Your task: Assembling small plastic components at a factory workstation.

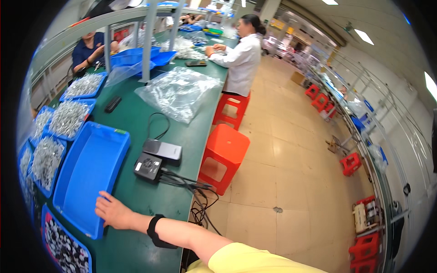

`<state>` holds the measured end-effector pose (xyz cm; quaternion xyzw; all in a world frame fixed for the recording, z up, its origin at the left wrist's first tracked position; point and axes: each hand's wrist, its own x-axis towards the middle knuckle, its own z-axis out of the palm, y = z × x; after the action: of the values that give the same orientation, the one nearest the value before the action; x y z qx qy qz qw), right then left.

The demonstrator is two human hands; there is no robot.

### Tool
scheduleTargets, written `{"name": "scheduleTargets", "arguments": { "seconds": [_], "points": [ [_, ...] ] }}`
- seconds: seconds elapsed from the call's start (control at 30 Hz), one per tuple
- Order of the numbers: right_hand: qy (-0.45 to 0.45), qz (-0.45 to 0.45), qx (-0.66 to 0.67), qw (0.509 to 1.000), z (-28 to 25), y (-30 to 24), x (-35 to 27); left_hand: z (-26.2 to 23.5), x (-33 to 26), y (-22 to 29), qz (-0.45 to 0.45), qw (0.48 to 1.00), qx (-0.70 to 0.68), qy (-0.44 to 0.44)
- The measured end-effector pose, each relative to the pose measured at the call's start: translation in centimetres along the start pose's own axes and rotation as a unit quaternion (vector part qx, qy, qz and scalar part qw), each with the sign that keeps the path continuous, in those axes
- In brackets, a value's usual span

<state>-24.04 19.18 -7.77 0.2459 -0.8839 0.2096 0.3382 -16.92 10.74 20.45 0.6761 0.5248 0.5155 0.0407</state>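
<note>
**Hand resting at the corner of an empty blue tray on a green workbench**

Nearest the camera, a yellow sleeve and a forearm with a black wristband (pixel 157 231) reach across the bench; which hand (pixel 111 211) this is cannot be told for certain, though it appears to be the right. Its fingers lie spread against the near corner of the empty blue tray (pixel 91 173), touching the rim, not clenched; the other hand is out of view. The tray sits at the bench edge nearest the worker, probably for easy reach. Filled blue trays (pixel 68 118) of small metal parts line the far side. Beside the tray lie a black box (pixel 148 167) with cables and a grey device (pixel 163 150). A clear plastic bag (pixel 177 91) lies further along; orange stools (pixel 224 157) stand in the aisle.
</note>
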Motion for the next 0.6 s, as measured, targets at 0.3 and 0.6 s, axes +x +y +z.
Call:
{"name": "scheduleTargets", "arguments": {
  "seconds": [0.3, 0.6],
  "points": [
    [-0.003, -0.002, 0.019, 1.0, -0.8, -0.2, 0.3, 1.5, 0.0, -1.3, -0.077, 0.985, -0.148, -0.031],
    [-0.037, 0.015, 0.031, 0.999, -1.2, -0.4, 0.4, 0.8, -1.0, -0.8, -0.078, 0.973, -0.216, -0.014]
  ]
}}
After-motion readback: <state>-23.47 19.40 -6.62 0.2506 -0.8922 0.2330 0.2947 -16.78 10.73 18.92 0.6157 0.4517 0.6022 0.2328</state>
